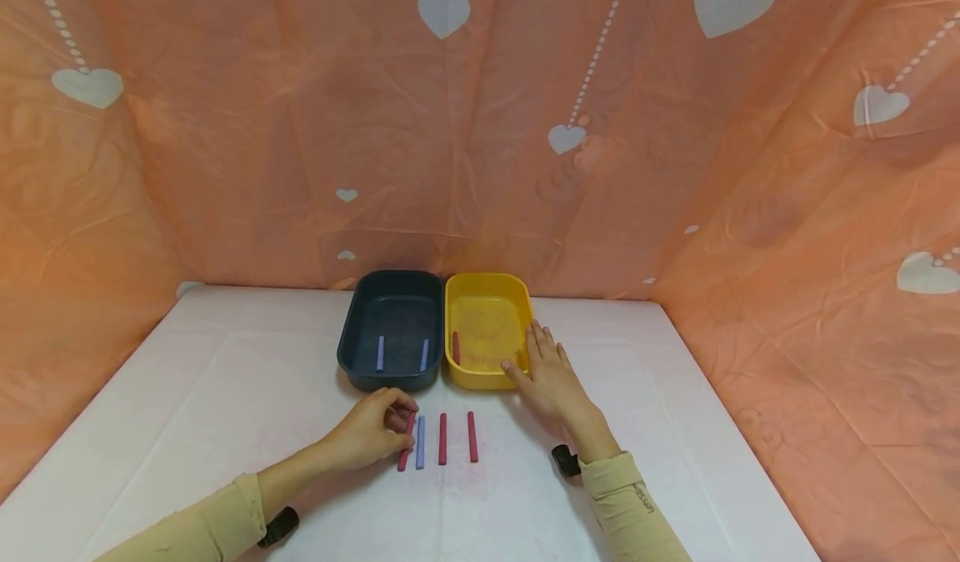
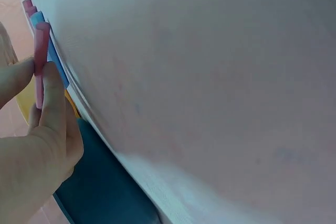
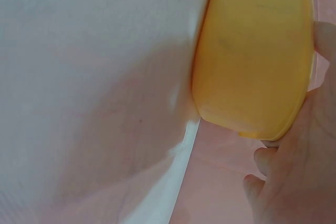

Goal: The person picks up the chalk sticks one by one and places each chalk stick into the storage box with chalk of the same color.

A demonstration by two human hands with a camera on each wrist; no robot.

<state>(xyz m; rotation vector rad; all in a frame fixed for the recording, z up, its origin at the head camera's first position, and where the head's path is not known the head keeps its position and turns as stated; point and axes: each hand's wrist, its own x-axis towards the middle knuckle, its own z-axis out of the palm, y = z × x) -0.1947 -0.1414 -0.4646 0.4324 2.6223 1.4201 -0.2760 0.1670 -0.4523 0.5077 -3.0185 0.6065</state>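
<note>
My left hand (image 1: 367, 429) pinches a red chalk stick (image 2: 41, 51) between thumb and fingertips, the stick tilted above the row in front of the trays. Right beside it lies a blue chalk stick (image 1: 420, 443). Farther right in the row are a red chalk stick (image 1: 442, 439) and another red chalk stick (image 1: 472, 437). My right hand (image 1: 555, 387), fingers extended, rests against the right side and near corner of the yellow tray (image 1: 483, 381). Inside that tray is one red chalk stick (image 1: 456, 348).
Against the yellow tray's left side stands a dark blue tray (image 1: 390, 383) holding a blue chalk stick (image 1: 380, 353) and another blue chalk stick (image 1: 424, 355). The white table (image 1: 240, 395) meets an orange curtain (image 1: 225, 170) behind the trays and at both sides.
</note>
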